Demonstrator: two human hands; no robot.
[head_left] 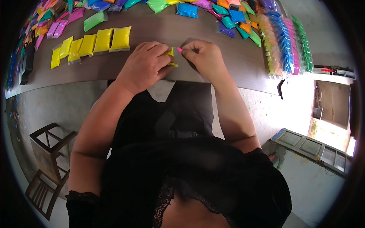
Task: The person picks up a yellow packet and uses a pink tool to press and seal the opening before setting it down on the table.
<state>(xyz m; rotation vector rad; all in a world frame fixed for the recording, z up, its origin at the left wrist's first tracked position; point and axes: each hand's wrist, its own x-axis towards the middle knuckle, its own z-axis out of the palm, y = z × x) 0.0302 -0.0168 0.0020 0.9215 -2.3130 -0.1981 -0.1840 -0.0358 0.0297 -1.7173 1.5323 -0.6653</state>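
My left hand (146,62) lies over a small yellow packet (171,52) near the table's front edge, its fingers bent and closed on it. Most of that packet is hidden under the fingers; a clear plastic edge shows on its right side. Close beside this edge, my right hand (205,55) pinches a small bright pink piece (179,49) between thumb and forefinger. What the pink piece is, I cannot make out. To the left of my hands, several filled yellow packets (102,40) lie side by side in a slightly curved row.
Loose coloured packets (228,22) are heaped along the back of the dark table (152,28), with more at the far left. Bundled rows of packets (281,43) lie at the right end. A black object (26,62) sits at the left edge. Wooden chairs (49,159) stand lower left.
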